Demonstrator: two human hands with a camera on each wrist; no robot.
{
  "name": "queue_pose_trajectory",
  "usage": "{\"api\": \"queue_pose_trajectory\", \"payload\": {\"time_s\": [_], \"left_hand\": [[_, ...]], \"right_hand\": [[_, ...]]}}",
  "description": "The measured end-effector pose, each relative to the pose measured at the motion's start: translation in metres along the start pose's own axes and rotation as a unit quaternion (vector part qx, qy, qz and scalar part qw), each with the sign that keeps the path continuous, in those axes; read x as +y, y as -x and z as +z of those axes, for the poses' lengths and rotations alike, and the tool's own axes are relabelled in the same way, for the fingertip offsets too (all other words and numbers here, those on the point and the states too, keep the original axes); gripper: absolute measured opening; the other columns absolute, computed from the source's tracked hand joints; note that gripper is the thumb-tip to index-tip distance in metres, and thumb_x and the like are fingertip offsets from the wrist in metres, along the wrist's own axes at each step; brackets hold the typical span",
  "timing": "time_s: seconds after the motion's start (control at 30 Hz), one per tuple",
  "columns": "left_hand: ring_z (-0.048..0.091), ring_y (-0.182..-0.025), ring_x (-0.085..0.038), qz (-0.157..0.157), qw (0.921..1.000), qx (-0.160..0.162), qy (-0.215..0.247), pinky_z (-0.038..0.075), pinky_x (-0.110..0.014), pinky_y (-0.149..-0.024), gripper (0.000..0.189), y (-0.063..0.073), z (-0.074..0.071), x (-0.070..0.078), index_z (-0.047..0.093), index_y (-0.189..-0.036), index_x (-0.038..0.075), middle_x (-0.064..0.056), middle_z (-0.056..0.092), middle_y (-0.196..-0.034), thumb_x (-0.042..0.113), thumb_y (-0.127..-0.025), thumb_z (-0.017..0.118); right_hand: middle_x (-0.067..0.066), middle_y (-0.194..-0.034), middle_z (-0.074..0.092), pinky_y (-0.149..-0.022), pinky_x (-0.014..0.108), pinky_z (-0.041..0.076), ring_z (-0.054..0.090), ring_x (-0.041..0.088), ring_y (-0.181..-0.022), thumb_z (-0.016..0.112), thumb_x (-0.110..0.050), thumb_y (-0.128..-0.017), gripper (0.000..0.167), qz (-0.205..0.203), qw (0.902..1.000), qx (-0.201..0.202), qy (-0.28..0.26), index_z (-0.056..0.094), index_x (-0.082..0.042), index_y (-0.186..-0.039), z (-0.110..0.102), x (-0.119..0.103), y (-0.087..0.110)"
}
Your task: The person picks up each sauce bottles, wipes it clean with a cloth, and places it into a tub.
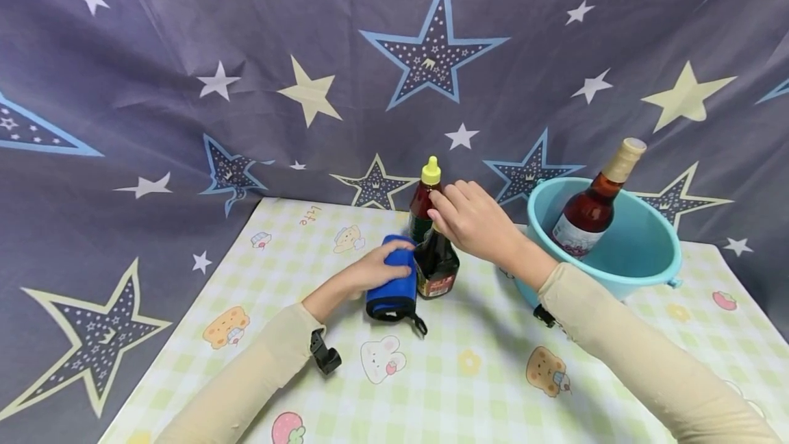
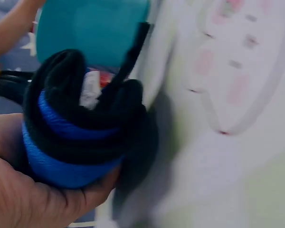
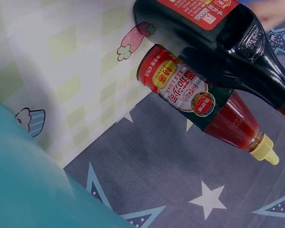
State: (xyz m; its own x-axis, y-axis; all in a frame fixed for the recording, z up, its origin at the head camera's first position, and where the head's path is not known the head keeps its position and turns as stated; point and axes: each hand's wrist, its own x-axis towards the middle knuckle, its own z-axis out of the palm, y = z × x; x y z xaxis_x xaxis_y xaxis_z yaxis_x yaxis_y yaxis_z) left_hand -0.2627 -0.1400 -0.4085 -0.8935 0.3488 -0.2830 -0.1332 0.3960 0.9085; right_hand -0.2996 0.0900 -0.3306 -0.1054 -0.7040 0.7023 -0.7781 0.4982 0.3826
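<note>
My left hand (image 1: 378,269) grips a blue rolled-up cloth item (image 1: 394,286) with black trim and a small black loop, fingers wrapped over it from the left. In the left wrist view its rolled black edge (image 2: 85,152) faces the camera. Right beside it is a dark soy sauce bottle (image 1: 437,269) with a red label. The fingers of my right hand (image 1: 471,218) curl around the top of this bottle, partly hiding its neck. A ketchup bottle (image 1: 422,205) with a yellow nozzle cap stands just behind; its label (image 3: 185,85) faces the right wrist camera.
On the right stands a turquoise bucket (image 1: 653,238) with a bottle of red-brown liquid (image 1: 588,214) leaning inside, its gold neck above the rim. A checked tablecloth (image 1: 345,396) with cartoon prints covers the table. Behind hangs a grey star-patterned curtain (image 1: 524,12).
</note>
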Motion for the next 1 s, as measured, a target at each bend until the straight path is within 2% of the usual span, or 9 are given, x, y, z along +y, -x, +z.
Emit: {"api": "queue_pose_trajectory", "payload": {"time_s": [0.07,0.13,0.4,0.6,0.7,0.83,1.0], "left_hand": [[0.059,-0.116,-0.036,-0.031,0.9994,-0.009,-0.009,0.054,-0.042,-0.086,0.051,-0.001,0.002,-0.004,0.049,-0.147,0.023,-0.024,0.042,-0.149,0.020,-0.098,0.064],[0.056,-0.121,-0.039,-0.047,0.9987,-0.014,-0.011,0.052,-0.045,-0.089,0.053,-0.001,0.003,-0.005,0.046,-0.148,0.023,-0.024,0.041,-0.150,0.019,-0.099,0.064],[0.053,-0.126,-0.042,-0.059,0.9978,-0.022,-0.022,0.050,-0.050,-0.095,0.052,-0.004,0.000,0.003,0.045,-0.149,0.026,-0.023,0.038,-0.153,0.022,-0.100,0.063],[0.057,-0.122,-0.039,-0.059,0.9976,-0.027,-0.026,0.050,-0.046,-0.092,0.049,-0.004,-0.010,0.006,0.050,-0.146,0.030,-0.019,0.041,-0.153,0.025,-0.100,0.065],[0.059,-0.119,-0.040,-0.031,0.9991,-0.026,-0.014,0.053,-0.045,-0.088,0.050,-0.001,-0.015,0.011,0.049,-0.147,0.031,-0.020,0.042,-0.152,0.025,-0.100,0.065],[0.058,-0.121,-0.041,0.029,0.9993,-0.018,0.018,0.055,-0.045,-0.089,0.055,0.003,-0.023,0.020,0.042,-0.150,0.036,-0.019,0.039,-0.153,0.026,-0.100,0.065],[0.050,-0.131,-0.040,0.102,0.9922,-0.009,0.072,0.054,-0.046,-0.092,0.066,0.011,-0.033,0.039,0.033,-0.152,0.048,-0.011,0.032,-0.156,0.028,-0.099,0.067]], "right_hand": [[0.013,-0.081,0.057,-0.060,0.038,0.039,0.046,0.028,-0.067,0.038,-0.026,-0.111,0.042,-0.001,1.0000,-0.005,-0.002,0.066,0.004,-0.110,0.000,-0.001,0.000],[0.013,-0.081,0.057,-0.061,0.038,0.040,0.047,0.028,-0.068,0.038,-0.027,-0.111,0.042,-0.001,1.0000,-0.008,-0.001,0.066,0.005,-0.110,-0.001,-0.001,-0.001],[0.014,-0.081,0.057,-0.061,0.040,0.041,0.047,0.030,-0.069,0.038,-0.027,-0.112,0.042,0.002,0.9999,-0.010,-0.003,0.065,0.005,-0.110,-0.001,0.003,-0.002],[0.014,-0.081,0.056,-0.061,0.040,0.041,0.047,0.029,-0.068,0.038,-0.027,-0.112,0.042,0.004,0.9998,-0.019,-0.006,0.065,0.005,-0.110,-0.001,0.002,0.001],[0.014,-0.081,0.056,-0.061,0.040,0.040,0.048,0.029,-0.068,0.037,-0.027,-0.112,0.042,0.006,0.9998,-0.019,-0.009,0.065,0.005,-0.111,-0.002,0.002,0.001],[0.014,-0.081,0.057,-0.061,0.040,0.041,0.048,0.030,-0.069,0.037,-0.027,-0.112,0.043,0.009,0.9997,-0.016,-0.015,0.065,0.004,-0.111,-0.001,0.001,0.001],[0.014,-0.082,0.057,-0.061,0.039,0.041,0.048,0.030,-0.069,0.037,-0.027,-0.112,0.043,0.009,0.9998,-0.011,-0.017,0.066,0.005,-0.111,0.000,0.000,0.001]]}}
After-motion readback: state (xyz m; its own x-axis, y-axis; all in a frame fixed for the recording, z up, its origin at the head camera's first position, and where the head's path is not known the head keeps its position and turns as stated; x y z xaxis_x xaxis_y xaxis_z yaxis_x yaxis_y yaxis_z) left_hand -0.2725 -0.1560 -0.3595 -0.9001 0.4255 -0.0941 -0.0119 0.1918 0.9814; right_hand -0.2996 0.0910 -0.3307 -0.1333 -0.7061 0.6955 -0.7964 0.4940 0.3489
